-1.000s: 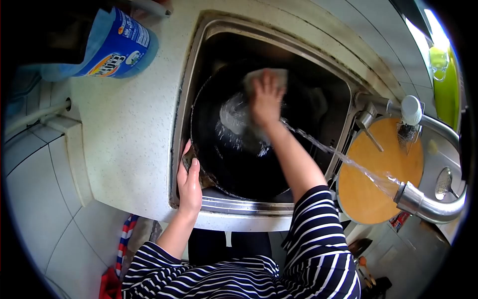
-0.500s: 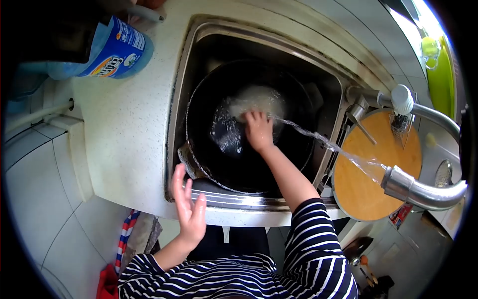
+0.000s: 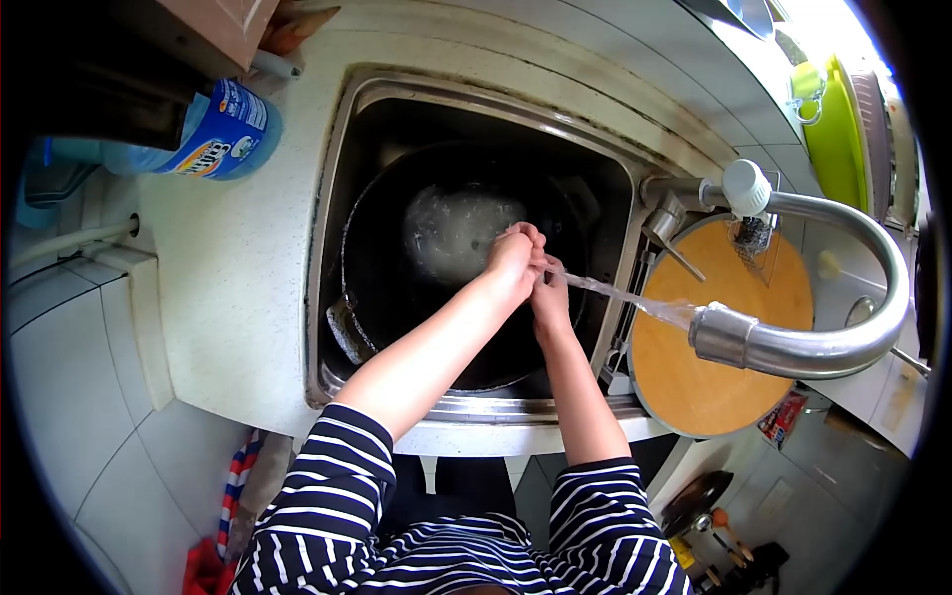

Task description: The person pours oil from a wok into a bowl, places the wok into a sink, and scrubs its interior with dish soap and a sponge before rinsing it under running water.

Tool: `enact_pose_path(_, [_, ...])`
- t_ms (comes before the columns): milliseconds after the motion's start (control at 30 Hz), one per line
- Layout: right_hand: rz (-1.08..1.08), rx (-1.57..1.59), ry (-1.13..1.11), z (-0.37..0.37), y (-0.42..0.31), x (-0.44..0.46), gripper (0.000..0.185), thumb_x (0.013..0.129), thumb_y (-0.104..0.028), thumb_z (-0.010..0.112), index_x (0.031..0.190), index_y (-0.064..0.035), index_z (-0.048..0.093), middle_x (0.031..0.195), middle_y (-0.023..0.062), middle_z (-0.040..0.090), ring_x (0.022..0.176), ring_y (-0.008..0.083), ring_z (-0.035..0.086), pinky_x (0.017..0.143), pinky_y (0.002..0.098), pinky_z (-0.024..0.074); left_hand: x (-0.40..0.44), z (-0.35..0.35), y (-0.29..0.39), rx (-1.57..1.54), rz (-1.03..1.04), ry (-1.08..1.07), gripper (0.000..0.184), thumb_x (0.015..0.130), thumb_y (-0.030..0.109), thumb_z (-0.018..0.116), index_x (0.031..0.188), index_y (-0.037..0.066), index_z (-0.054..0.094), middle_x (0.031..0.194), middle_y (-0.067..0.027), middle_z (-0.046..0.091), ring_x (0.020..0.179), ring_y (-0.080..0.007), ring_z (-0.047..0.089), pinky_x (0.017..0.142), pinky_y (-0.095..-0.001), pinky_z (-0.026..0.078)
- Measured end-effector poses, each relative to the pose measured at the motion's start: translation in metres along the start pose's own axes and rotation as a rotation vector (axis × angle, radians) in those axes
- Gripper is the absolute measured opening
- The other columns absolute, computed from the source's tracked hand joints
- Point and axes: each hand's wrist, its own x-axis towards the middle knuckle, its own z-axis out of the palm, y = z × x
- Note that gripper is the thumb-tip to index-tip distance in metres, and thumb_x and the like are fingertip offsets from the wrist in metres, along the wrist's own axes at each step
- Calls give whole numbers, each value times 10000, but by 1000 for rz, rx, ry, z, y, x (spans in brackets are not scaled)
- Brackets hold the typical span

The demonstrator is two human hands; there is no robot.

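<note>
My left hand [image 3: 515, 254] and my right hand [image 3: 549, 296] are together over a big dark pot [image 3: 349, 223] in the sink. Water [image 3: 615, 291] streams from the faucet [image 3: 722, 335] on the right and meets both hands. The left fingers are curled in, and whether anything is inside them is hidden. Partly behind the left hand, the right hand's fingers do not show well. Inside the pot lies a pale, cloudy patch [image 3: 451, 233] under water; I cannot tell what it is. A pot handle [image 3: 349, 330] sticks out at the lower left.
The metal sink [image 3: 325, 188] is set in a white counter [image 3: 218, 288]. A blue-labelled bottle [image 3: 223, 134] lies at the upper left. Right of the sink are a round wooden board [image 3: 659, 367] and a white-capped jar [image 3: 747, 188]. A green board [image 3: 838, 149] stands farther back.
My left hand, earlier open at the sink's front left, has moved in to meet my right hand. The right hand has drawn back from the pale patch toward the stream. The view has shifted.
</note>
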Motion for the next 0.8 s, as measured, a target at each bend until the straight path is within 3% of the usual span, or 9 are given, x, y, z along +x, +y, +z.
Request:
enact_pose_path(133, [18, 65, 10, 4, -3, -3, 305, 841, -86, 559, 1134, -27, 497, 1066, 85, 567, 981, 170, 527, 864, 277, 411, -14, 12, 1, 359, 14, -68, 192, 761, 3, 341, 623, 102, 431, 586, -6, 420, 484, -107, 318, 390, -278, 203])
enact_pose_path(233, [-33, -24, -25, 9, 6, 3, 300, 849, -77, 549, 1140, -28, 494, 1058, 91, 571, 971, 171, 530, 853, 274, 415, -12, -14, 5, 666, 258, -268, 178, 783, 59, 383, 635, 74, 482, 615, -20, 476, 510, -113, 372, 431, -269, 262])
enact_pose_path(267, [-50, -57, -33, 12, 8, 5, 299, 851, -77, 549, 1141, -30, 494, 1063, 94, 573, 967, 174, 532, 847, 274, 419, -16, -23, 4, 753, 397, -181, 213, 839, 159, 444, 730, 30, 575, 643, -53, 538, 585, -144, 484, 533, -261, 373])
enact_pose_path(333, [-114, -141, -51, 22, 11, 9, 309, 843, -49, 544, 1147, -28, 492, 1068, 118, 580, 966, 201, 552, 839, 293, 436, -59, -32, 28, 1042, 485, 8, 230, 867, 220, 511, 846, 21, 623, 718, -79, 586, 705, -172, 565, 680, -270, 434])
enact_pose_path(367, [-163, -192, -59, 29, 10, 13, 323, 832, -22, 538, 1151, -26, 490, 1069, 139, 585, 968, 227, 569, 838, 312, 450, -73, -49, 34, 1218, 701, 14, 201, 837, 256, 574, 924, 86, 638, 848, -97, 627, 808, -272, 618, 723, -354, 477])
enact_pose_path(433, [-399, -463, -80, 44, 7, 20, 372, 811, 7, 528, 1179, -24, 482, 1117, 186, 578, 1048, 308, 566, 900, 358, 441, -108, -77, 54, 1546, 1032, 63, 149, 789, 132, 604, 925, 78, 634, 927, -94, 614, 864, -295, 591, 773, -383, 469])
enact_pose_path(533, [-628, -736, -102, 64, 33, 40, 505, 785, -45, 565, 1274, -98, 452, 1299, 176, 479, 1215, 379, 431, 985, 493, 352, -154, -115, 74, 1719, 1200, 173, 152, 774, 65, 600, 923, 67, 635, 941, -82, 609, 932, -290, 557, 887, -407, 419])
enact_pose_path(600, [-545, -1015, -116, 76, 52, 47, 575, 823, -210, 590, 1362, -175, 396, 1432, 162, 334, 1315, 407, 283, 990, 625, 259, -183, -138, 77, 1679, 1123, 274, 142, 776, 23, 592, 908, 52, 633, 930, -91, 598, 903, -296, 557, 832, -391, 442])
enact_pose_path(800, [-555, -1152, -190, 111, 68, 32, 605, 874, -373, 527, 1416, -198, 322, 1478, 163, 253, 1346, 419, 213, 1041, 626, 186, -229, -158, 66, 1532, 649, 449, 278, 886, 34, 511, 1163, 21, 508, 881, -118, 573, 773, -224, 577, 724, -308, 467])
